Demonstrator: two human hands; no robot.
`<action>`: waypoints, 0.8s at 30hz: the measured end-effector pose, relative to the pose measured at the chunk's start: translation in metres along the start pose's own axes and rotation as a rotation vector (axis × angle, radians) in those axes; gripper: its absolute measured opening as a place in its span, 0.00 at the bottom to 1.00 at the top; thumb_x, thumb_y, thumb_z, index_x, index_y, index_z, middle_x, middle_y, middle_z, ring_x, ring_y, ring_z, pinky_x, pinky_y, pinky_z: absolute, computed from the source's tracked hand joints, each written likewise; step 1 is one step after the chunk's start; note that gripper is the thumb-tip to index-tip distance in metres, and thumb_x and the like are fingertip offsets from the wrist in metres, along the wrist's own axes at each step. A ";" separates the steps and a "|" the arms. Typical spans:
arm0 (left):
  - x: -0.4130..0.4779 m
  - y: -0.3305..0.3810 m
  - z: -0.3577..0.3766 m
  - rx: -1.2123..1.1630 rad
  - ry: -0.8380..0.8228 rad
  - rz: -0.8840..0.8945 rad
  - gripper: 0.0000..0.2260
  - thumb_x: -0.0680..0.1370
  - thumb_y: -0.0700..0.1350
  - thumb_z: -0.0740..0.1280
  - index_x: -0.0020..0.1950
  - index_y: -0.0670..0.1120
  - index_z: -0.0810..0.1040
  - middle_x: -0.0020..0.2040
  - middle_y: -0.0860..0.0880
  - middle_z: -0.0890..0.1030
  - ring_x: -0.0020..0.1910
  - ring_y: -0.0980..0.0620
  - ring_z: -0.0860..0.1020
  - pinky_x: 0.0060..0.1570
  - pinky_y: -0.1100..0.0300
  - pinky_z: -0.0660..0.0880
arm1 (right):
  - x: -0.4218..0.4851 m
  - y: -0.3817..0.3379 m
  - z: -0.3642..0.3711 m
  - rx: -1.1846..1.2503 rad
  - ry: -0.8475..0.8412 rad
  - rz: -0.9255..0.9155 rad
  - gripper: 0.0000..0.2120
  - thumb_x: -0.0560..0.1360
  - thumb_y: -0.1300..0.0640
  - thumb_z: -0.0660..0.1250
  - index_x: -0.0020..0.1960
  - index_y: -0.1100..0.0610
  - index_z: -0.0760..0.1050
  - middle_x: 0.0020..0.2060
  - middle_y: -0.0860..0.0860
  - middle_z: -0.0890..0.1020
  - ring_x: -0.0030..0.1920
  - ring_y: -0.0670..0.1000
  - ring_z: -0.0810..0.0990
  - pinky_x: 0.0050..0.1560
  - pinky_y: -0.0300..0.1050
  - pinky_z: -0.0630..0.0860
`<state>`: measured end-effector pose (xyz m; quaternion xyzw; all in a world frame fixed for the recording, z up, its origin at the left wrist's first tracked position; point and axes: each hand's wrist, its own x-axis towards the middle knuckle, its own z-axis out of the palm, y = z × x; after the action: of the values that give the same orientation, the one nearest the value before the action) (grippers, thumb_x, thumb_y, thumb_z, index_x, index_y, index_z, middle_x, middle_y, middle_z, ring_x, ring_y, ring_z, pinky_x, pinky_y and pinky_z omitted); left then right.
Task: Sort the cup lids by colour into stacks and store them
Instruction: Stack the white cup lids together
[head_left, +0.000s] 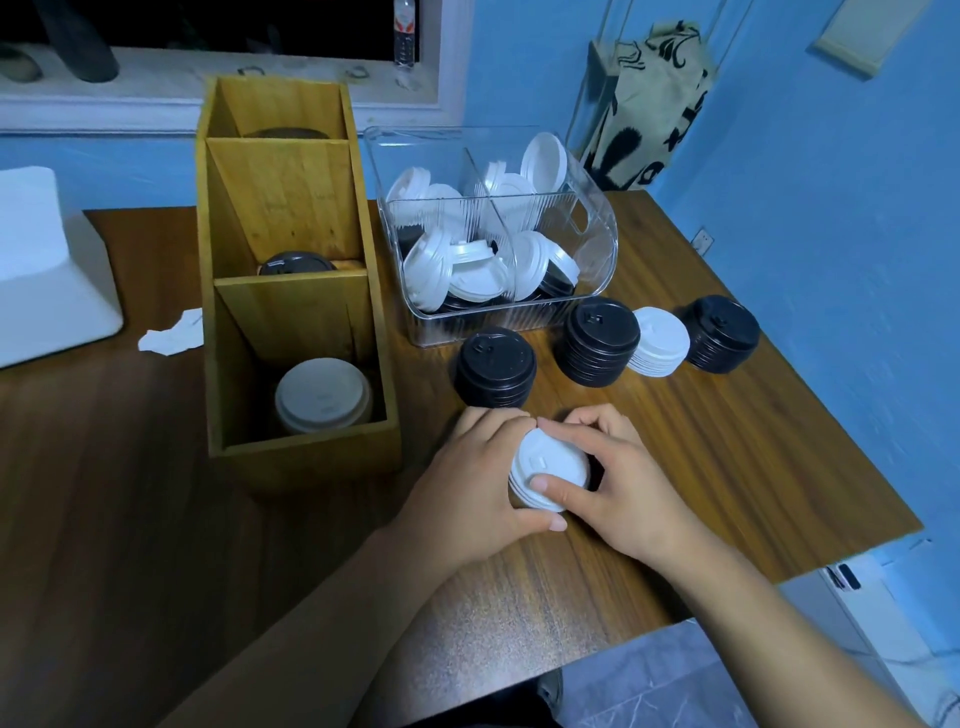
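A short stack of white lids (551, 470) stands on the wooden table (727, 467) near its front edge. My left hand (467, 493) grips it from the left and my right hand (618, 488) grips it from the right, thumb on top. Behind them stand three black lid stacks (496, 366), (601, 340), (723, 332) and a second white stack (658, 347). A clear plastic bin (597, 218) holds several loose white and black lids. The wooden organiser (291, 452) has white lids (322, 395) in its front compartment and black lids (296, 263) in the middle one.
A white foam block (47, 270) and a scrap of crumpled paper (171, 335) lie at the left. A patterned bag (654, 104) hangs on the blue wall at the back right. The table's right edge drops off to white furniture (883, 613).
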<state>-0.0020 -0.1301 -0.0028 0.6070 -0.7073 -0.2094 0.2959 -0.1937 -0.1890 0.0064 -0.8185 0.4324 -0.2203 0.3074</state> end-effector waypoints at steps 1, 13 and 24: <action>-0.001 0.000 0.000 -0.001 0.004 0.004 0.39 0.63 0.66 0.77 0.70 0.53 0.72 0.66 0.62 0.71 0.67 0.60 0.64 0.66 0.61 0.67 | -0.001 0.001 0.001 -0.029 -0.001 -0.019 0.32 0.70 0.31 0.69 0.68 0.46 0.78 0.56 0.37 0.71 0.62 0.46 0.72 0.64 0.37 0.68; 0.000 -0.001 0.002 0.004 0.044 0.002 0.35 0.67 0.67 0.74 0.69 0.53 0.74 0.65 0.61 0.72 0.67 0.59 0.65 0.68 0.61 0.67 | 0.098 -0.045 -0.056 -0.053 0.275 0.023 0.06 0.78 0.50 0.70 0.54 0.49 0.81 0.41 0.41 0.82 0.40 0.41 0.78 0.42 0.35 0.71; -0.001 0.001 -0.002 -0.006 0.031 -0.003 0.35 0.68 0.67 0.74 0.70 0.54 0.72 0.65 0.63 0.70 0.68 0.60 0.63 0.67 0.60 0.69 | 0.186 -0.059 -0.046 0.089 0.251 0.311 0.15 0.76 0.53 0.73 0.61 0.47 0.75 0.45 0.48 0.81 0.44 0.48 0.80 0.51 0.49 0.79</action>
<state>-0.0016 -0.1288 -0.0010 0.6101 -0.7012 -0.2026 0.3084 -0.0907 -0.3345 0.0978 -0.6938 0.5783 -0.2891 0.3171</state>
